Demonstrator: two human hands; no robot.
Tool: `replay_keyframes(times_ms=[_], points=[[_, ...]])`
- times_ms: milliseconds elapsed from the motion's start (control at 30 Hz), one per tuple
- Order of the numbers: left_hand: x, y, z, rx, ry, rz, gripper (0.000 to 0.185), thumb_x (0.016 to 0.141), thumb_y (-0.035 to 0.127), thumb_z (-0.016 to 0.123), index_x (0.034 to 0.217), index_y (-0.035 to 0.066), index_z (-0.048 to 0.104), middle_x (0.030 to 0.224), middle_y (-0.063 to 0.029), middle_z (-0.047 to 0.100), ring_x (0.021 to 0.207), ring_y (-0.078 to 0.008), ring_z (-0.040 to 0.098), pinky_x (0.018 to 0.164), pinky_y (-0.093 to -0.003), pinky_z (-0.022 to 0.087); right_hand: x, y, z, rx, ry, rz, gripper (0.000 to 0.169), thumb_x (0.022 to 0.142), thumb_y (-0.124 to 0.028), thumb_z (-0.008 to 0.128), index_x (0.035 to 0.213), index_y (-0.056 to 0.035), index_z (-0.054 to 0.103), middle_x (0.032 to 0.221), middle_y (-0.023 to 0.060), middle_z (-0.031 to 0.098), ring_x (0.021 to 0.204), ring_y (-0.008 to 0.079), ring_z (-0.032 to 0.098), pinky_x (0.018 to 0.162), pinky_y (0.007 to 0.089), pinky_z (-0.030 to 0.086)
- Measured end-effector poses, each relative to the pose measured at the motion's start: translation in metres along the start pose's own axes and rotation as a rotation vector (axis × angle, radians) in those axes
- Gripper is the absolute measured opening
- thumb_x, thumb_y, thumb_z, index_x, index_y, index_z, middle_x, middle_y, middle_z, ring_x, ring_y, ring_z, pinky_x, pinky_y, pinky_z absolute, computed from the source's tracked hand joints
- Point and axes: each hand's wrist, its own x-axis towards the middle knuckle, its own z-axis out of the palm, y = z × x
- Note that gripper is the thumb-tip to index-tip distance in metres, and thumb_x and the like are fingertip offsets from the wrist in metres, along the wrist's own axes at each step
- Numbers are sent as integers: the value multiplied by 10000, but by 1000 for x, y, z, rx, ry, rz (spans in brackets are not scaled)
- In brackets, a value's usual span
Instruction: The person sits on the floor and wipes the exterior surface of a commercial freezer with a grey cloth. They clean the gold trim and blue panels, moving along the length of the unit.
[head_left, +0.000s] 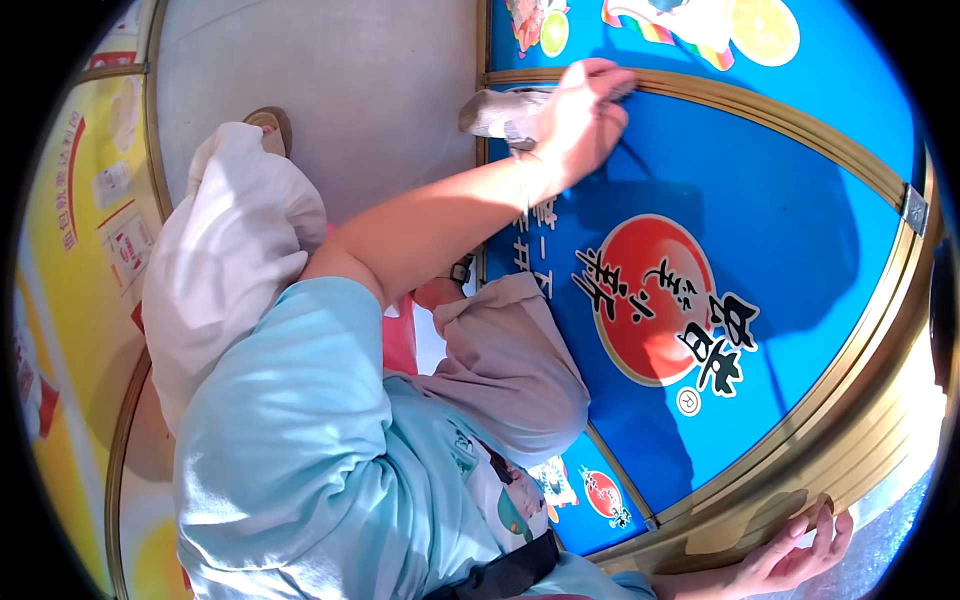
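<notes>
My left hand (581, 124) is shut on a crumpled grey-white cloth (510, 116). Its fingers press the cloth against the gold metal strip (712, 88) that divides two blue panels. One end of the cloth sticks out past the hand to the left, over the edge of the grey panel (322, 67). Below the strip, the large blue panel (757, 225) bears a red disc and printed writing. At the lower right, my right hand (795, 551) hangs beside the curved gold edge (750, 517), fingers apart and slightly curled, with nothing in it.
My bent legs in pale trousers (225, 217) lie over the grey panel. A yellow printed panel (82, 247) in metal framing runs along the left. Something pink (399, 337) shows between my legs. Strong light and shadow fall across the blue panels.
</notes>
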Motion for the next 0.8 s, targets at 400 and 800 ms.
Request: replay_keyframes(times_ms=[400, 800], points=[[-3, -47, -15, 225, 24, -61, 322, 703, 97, 516, 1008, 129, 613, 1121, -106, 502, 947, -275, 546, 798, -329, 456, -4, 7, -2, 20, -14, -1, 279, 846, -301, 538, 924, -37, 586, 1007, 126, 458, 944, 239, 442, 781, 356, 368], [15, -42, 4, 145, -42, 112, 328, 717, 73, 508, 1026, 111, 608, 1158, -132, 481, 967, -291, 532, 830, -340, 444, -14, 27, -16, -34, -109, -86, 252, 878, -182, 503, 1053, -5, 543, 1111, 136, 453, 1077, 251, 421, 895, 361, 356]])
